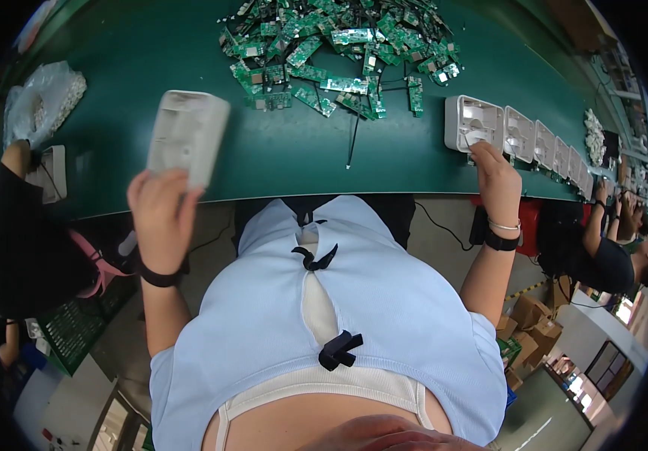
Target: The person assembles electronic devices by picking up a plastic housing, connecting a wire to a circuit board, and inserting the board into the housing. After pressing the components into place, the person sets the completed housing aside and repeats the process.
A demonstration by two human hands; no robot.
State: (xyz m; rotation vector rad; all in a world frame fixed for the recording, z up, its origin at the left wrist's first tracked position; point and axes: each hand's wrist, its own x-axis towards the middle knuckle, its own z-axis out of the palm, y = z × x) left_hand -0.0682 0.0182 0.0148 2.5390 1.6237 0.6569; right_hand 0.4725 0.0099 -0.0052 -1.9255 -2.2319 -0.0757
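Note:
My left hand [162,207] grips the lower end of a white plastic housing [188,131], held tilted near the table's front edge and slightly blurred. At the right, my right hand [495,177] has its fingers closed at the near wall of another open white housing [455,124]. That one is first in a row of similar housings [520,134] running off to the right. The fingertips partly cover its inside, where molded compartments show. Between my hands and farther back lies a heap of green circuit boards [350,84] with black wires.
Everything lies on a green table [294,158]. A clear bag of small white parts [49,101] is at the far left, near a person's arm [17,169]. More white parts [593,137] lie at the right, where other people work. One black wire [353,139] sticks out toward me.

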